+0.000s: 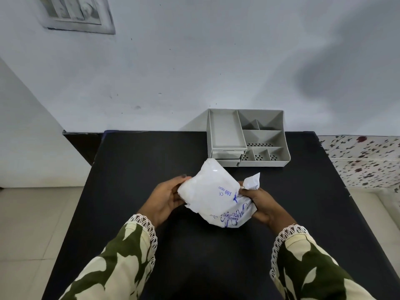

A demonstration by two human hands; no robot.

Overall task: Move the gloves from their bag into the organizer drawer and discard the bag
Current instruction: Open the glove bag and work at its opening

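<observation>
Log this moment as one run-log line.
left hand: holds glove bag | right hand: grips its end | organizer drawers: shut | gloves: still bagged

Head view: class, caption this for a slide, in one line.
Both hands, left and right, hold the glove bag above the black table, before the grey organizer.

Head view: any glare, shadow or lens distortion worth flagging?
Head view: small glare spot on the glove bag; large soft shadow on the wall; wide-angle bending tilts the table edges and the organizer; focus fine at centre.
</observation>
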